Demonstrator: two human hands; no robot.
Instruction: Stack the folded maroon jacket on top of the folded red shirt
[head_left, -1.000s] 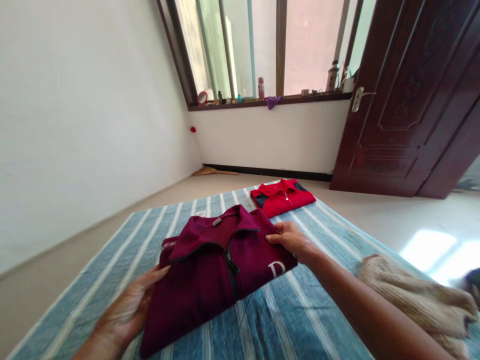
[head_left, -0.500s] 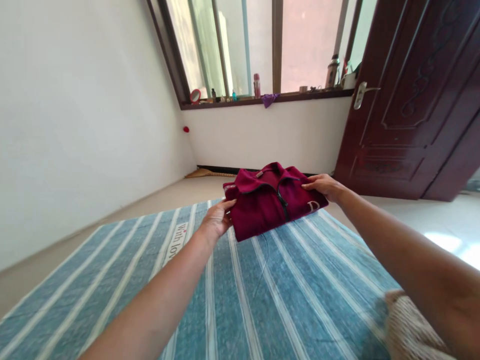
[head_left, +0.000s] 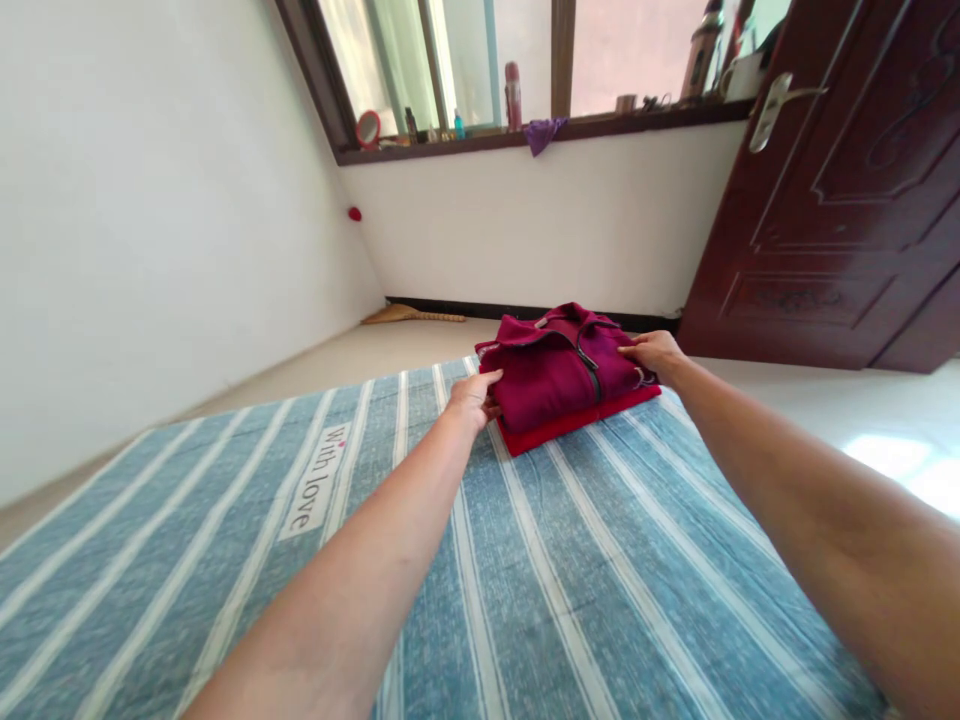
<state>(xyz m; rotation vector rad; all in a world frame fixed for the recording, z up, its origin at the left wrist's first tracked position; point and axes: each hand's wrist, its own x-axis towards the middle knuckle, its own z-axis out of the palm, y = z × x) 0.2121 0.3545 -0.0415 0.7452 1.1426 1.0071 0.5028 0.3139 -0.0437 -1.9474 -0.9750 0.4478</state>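
- Head view: maroon jacket (head_left: pixel 544 382) lies folded on red cloth (head_left: pixel 541 434), by the far edge of the bed (head_left: pixel 540 600).
- Left hand (head_left: pixel 476 398): grip holding the jacket's left side.
- Right hand (head_left: pixel 654 355): grip narrow, pinching its right side.

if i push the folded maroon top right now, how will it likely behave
The maroon top will probably buckle rather than stay stiff, since its cloth looks soft and bulges unevenly. It may slip across the red garment, as it lies on top of it. Rolling seems unlikely, given its flat, folded shape.
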